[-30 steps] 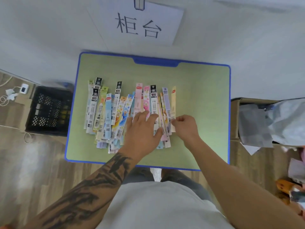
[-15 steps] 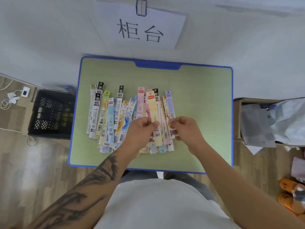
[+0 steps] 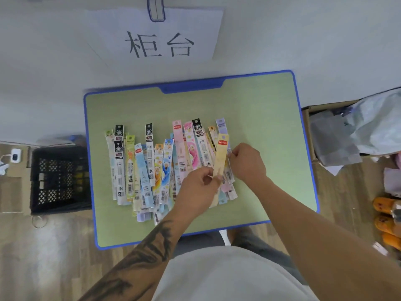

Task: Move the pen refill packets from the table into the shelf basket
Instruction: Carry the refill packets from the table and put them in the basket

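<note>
Beneath both hands, a green table [image 3: 260,118] with blue rim carries the fanned pen refill packets [image 3: 152,168]. Far left of the left hand [image 3: 198,187], a black crate [image 3: 58,181]. Left hand pinches the yellow refill packet [image 3: 221,157], lifted over the fan; right hand [image 3: 247,164] pinches a packet just beside it.

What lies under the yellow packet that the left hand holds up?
Under the yellow packet, pinched by the left hand, lie other refill packets fanned across the green table. The parts directly beneath it and beneath both hands are hidden.
</note>
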Demonstrator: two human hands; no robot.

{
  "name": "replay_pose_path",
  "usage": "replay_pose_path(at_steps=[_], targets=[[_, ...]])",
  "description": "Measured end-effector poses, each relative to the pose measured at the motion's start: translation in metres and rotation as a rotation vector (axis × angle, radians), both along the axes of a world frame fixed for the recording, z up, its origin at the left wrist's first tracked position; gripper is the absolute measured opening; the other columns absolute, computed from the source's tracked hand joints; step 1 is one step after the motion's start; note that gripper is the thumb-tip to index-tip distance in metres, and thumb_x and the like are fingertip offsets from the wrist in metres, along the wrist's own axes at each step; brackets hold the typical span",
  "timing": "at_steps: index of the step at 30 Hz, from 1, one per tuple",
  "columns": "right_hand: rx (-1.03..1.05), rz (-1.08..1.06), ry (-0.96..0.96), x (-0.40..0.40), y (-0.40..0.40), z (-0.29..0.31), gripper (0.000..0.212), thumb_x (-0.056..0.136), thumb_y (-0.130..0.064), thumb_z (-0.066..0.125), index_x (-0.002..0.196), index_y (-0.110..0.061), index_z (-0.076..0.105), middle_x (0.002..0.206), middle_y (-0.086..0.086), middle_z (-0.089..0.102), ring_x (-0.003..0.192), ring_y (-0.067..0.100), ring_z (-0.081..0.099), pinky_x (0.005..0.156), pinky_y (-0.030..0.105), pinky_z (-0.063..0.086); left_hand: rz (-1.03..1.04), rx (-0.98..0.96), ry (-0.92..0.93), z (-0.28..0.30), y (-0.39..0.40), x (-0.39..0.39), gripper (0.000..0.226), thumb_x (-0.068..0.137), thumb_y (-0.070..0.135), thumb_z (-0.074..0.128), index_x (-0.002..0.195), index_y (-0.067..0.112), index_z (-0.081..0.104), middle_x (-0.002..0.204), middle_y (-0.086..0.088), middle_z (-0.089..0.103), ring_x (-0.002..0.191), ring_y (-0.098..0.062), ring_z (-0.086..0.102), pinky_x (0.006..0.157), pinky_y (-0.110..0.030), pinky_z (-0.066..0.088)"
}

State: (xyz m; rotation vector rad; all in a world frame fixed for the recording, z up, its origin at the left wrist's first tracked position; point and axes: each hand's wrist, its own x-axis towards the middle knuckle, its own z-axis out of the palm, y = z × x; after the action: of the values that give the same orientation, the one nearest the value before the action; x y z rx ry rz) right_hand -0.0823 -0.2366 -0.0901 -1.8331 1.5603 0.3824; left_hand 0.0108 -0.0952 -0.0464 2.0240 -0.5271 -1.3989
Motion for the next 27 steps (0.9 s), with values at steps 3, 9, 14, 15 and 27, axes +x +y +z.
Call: replay_pose_path(at_steps=[3, 9, 14, 15, 27], targets=[[0.028, -0.122, -0.149, -0.012, 0.001, 0.01, 0.017, 0.1, -0.022, 0.059, 0.085, -0.014, 0.059, 0.082, -0.001, 0.063, 0.079, 0.021, 0.058, 0.062, 0.029, 0.04, -0.029, -0.02, -0.012, 0.004, -0.004, 0.005, 0.028, 0.102, 0.03, 0.064, 0.074, 0.027, 0.061, 0.055, 0.018, 0.057, 0.051, 0.0, 0.049, 0.056, -0.024, 0.036], [0.13, -0.47, -0.533, -0.07, 0.02, 0.051, 0.019, 0.091, -0.019, 0.079, 0.081, -0.012, 0.064, 0.077, 0.008, 0.074, 0.064, 0.012, 0.063, 0.067, 0.037, 0.054, -0.025, -0.061, -0.015, 0.01, -0.02, -0.017, 0.016, 0.102, 0.027, 0.065, 0.093, 0.019, 0.075, 0.067, 0.01, 0.066, 0.056, -0.001, 0.057, 0.062, -0.029, 0.044], [0.218, -0.764, -0.753, -0.147, 0.044, 0.086, 0.021, 0.09, -0.01, 0.079, 0.107, -0.012, 0.066, 0.083, 0.007, 0.078, 0.072, 0.015, 0.071, 0.067, 0.03, 0.057, -0.056, -0.044, 0.068, 0.026, -0.029, -0.08, 0.015, 0.102, 0.024, 0.065, 0.094, 0.019, 0.077, 0.087, -0.003, 0.079, 0.085, -0.026, 0.075, 0.082, -0.049, 0.061], [0.246, -0.815, -0.795, -0.165, 0.048, 0.091, 0.024, 0.091, -0.009, 0.077, 0.113, -0.013, 0.067, 0.087, 0.008, 0.079, 0.076, 0.017, 0.072, 0.07, 0.033, 0.059, -0.073, -0.052, 0.078, 0.031, -0.032, -0.096, 0.015, 0.102, 0.023, 0.065, 0.095, 0.017, 0.077, 0.089, -0.006, 0.079, 0.088, -0.03, 0.075, 0.083, -0.052, 0.061], [0.237, -1.183, -0.994, -0.445, 0.117, 0.121, 0.006, 0.099, -0.012, 0.065, 0.095, -0.009, 0.067, 0.085, 0.009, 0.074, 0.077, 0.024, 0.069, 0.073, 0.036, 0.054, -0.259, -0.043, 0.146, 0.087, -0.019, -0.364, 0.016, 0.103, 0.016, 0.062, 0.092, 0.01, 0.073, 0.087, -0.014, 0.07, 0.081, -0.024, 0.065, 0.086, -0.059, 0.058]])
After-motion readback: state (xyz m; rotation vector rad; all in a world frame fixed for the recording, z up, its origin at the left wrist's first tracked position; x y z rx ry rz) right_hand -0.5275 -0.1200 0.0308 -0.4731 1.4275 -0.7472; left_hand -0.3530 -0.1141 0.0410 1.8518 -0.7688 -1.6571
